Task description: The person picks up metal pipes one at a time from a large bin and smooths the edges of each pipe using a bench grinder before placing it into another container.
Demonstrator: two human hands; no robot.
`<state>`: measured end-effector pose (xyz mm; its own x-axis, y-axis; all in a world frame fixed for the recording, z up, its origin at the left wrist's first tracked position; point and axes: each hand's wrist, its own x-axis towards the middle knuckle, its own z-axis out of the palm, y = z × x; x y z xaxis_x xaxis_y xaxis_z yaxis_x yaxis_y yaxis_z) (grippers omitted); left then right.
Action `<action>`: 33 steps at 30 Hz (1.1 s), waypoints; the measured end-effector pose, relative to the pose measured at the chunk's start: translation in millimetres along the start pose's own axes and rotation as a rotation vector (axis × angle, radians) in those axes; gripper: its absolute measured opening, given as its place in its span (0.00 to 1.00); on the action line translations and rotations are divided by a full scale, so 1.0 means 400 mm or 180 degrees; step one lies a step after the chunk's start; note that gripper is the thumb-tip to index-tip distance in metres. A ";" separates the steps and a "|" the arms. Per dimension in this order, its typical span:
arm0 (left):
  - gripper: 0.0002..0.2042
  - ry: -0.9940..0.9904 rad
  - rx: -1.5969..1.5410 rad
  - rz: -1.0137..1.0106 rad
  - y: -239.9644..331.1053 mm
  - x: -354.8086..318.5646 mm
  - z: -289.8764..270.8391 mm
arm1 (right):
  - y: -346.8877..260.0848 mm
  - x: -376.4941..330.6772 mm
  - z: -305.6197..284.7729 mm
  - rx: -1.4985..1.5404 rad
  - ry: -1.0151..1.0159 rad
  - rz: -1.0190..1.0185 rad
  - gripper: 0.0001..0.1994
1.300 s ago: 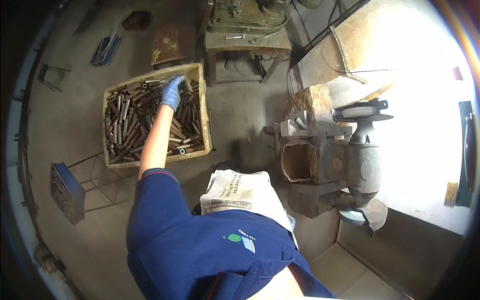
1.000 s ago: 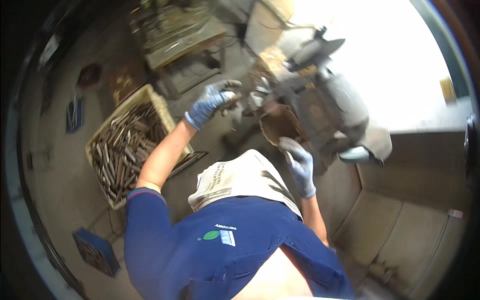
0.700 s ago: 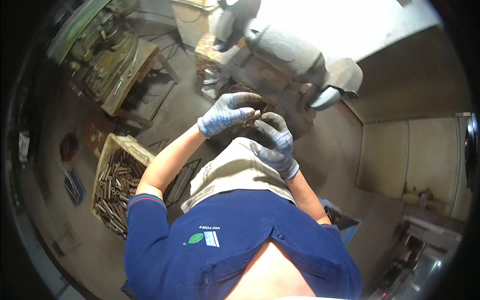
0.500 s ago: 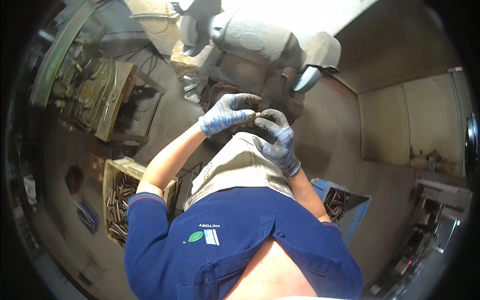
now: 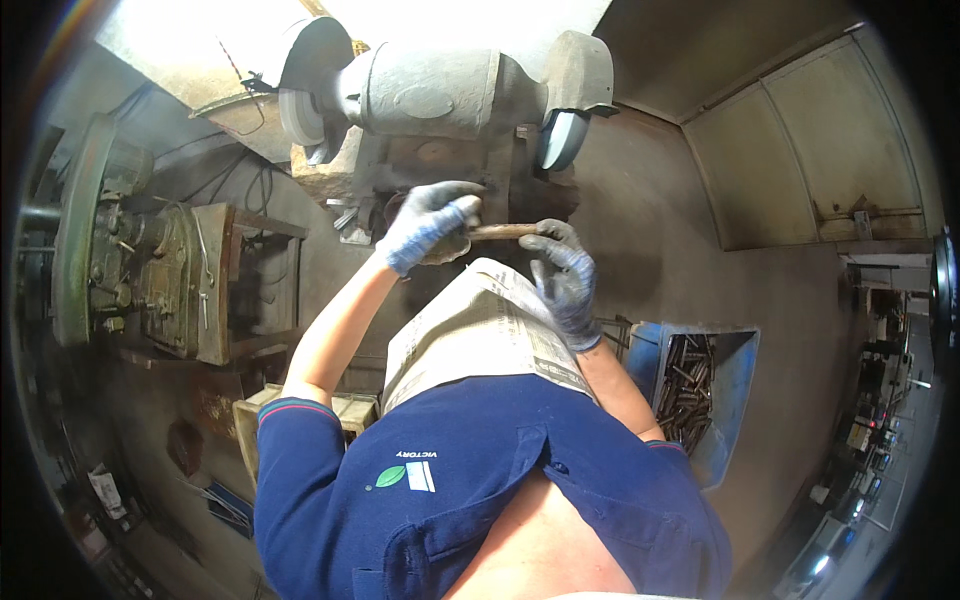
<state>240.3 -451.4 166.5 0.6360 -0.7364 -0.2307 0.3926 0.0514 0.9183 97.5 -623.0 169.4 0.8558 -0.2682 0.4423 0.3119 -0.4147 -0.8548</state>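
A short brown metal rod lies crosswise between my two gloved hands, above my lap. My left hand, in a blue and grey glove and slightly blurred, closes around the rod's left end, which its fingers hide. With thumb and fingertips, my right hand grips the right end. Just beyond my hands stands a grey bench grinder. Its left wheel and right wheel show below their guards. A pale printed cloth covers my lap.
To my right sits a blue bin holding several metal rods. A yellowish crate is partly hidden behind my left arm. Green machinery stands at the left. Pale panels line the far right.
The rod now shows lengthwise between my hands, which have moved slightly apart. My view has shifted, so the grinder appears farther left and more of the blue bin shows.
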 end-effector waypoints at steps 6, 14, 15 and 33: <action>0.10 0.0271 0.0266 0.0305 -0.056 -0.018 0.015 | 0.026 0.000 -0.011 -0.0220 0.0229 0.0091 0.09; 0.09 0.0296 -0.0630 0.0148 -0.079 0.037 0.052 | 0.026 -0.003 -0.003 -0.0884 0.0395 -0.0215 0.11; 0.08 0.0307 -0.0595 0.0097 -0.064 0.041 0.057 | 0.030 -0.006 -0.004 -0.0926 0.0406 -0.0233 0.11; 0.05 0.0936 -0.0359 0.0122 -0.180 0.263 0.117 | 0.276 0.054 -0.101 -0.0586 0.0453 0.0285 0.11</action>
<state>247.9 -564.2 91.2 0.8101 -0.5068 -0.2949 0.4255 0.1620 0.8903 133.6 -709.7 95.3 0.8059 -0.4253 0.4118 0.1457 -0.5317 -0.8343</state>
